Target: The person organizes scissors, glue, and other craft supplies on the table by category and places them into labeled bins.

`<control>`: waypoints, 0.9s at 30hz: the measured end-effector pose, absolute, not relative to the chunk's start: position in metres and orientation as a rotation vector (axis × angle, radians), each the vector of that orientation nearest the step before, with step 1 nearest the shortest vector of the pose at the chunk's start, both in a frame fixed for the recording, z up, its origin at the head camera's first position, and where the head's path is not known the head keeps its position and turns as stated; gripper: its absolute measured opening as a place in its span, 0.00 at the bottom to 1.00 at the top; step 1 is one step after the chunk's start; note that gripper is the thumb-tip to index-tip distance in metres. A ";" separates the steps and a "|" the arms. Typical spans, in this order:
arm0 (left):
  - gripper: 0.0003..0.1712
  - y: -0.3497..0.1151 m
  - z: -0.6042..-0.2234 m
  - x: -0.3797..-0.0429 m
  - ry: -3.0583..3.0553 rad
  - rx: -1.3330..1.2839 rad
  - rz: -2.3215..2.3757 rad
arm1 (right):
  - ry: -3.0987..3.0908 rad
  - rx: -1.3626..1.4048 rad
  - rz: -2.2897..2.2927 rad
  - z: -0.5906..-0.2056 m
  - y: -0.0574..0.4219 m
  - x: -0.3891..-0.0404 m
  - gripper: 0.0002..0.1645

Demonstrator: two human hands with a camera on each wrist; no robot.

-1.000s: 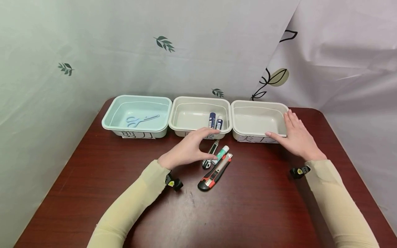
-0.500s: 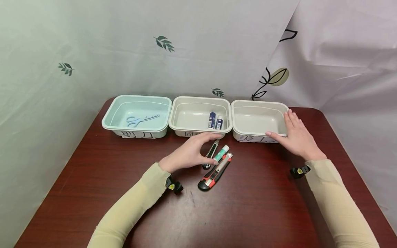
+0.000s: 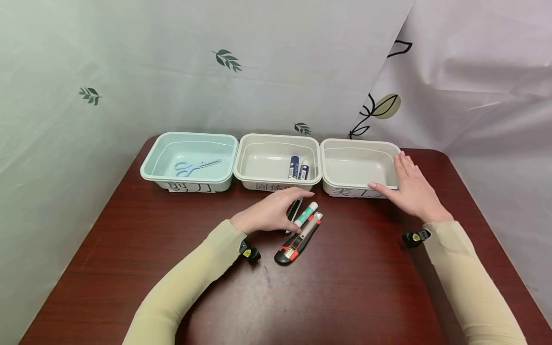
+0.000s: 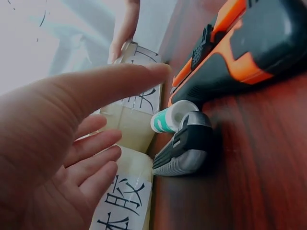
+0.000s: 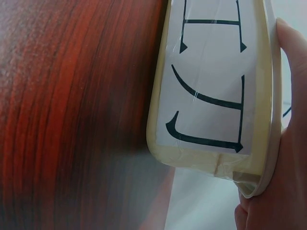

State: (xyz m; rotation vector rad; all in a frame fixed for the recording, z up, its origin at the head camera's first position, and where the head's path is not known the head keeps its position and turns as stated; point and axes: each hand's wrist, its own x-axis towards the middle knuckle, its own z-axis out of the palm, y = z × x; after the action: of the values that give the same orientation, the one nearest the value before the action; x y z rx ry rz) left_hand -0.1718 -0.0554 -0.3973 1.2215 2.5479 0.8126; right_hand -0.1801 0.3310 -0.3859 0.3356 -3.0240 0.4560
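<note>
My left hand [image 3: 273, 211] hovers, thumb and fingers apart, over a green-and-white glue stick [image 3: 306, 214]. Its thumb tip overlaps the stick's lower end in the head view; contact cannot be told. Partly behind that hand lies a black-and-silver utility knife [image 4: 184, 147]. A larger orange-red and black utility knife [image 3: 297, 242] lies along the glue stick's near side. My right hand [image 3: 411, 189] rests on the right corner of the right-hand beige bin [image 5: 160, 120], thumb over the front rim and fingers along the side, fairly straight.
A pale blue bin [image 3: 233, 165] holding light-blue scissors [image 3: 196, 167] stands at the left. Beside it, the middle beige bin [image 3: 241, 170] contains two blue glue sticks [image 3: 294, 166]. All three bins carry paper labels and stand at the back of the dark red table [image 3: 336, 297].
My left hand has shifted right and slightly towards me, covering more of the black-and-silver knife and showing more of the middle bin's label. My right hand has stayed put.
</note>
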 end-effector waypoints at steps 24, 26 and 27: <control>0.46 -0.031 -0.396 -0.186 2.387 1.263 0.570 | -3.036 0.331 0.455 -0.386 0.331 -0.181 0.65; 0.46 -0.032 -0.398 -0.185 2.391 1.274 0.575 | -3.037 0.330 0.455 -0.386 0.331 -0.181 0.66; 0.46 -0.032 -0.399 -0.186 2.395 1.278 0.575 | -3.038 0.329 0.456 -0.385 0.331 -0.180 0.66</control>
State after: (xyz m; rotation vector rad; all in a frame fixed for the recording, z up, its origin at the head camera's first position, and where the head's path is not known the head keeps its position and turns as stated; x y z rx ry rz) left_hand -0.1855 -0.0321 -0.3988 1.2782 2.3948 0.5751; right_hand -0.1803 0.3313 -0.3855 0.3290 -3.0383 0.4557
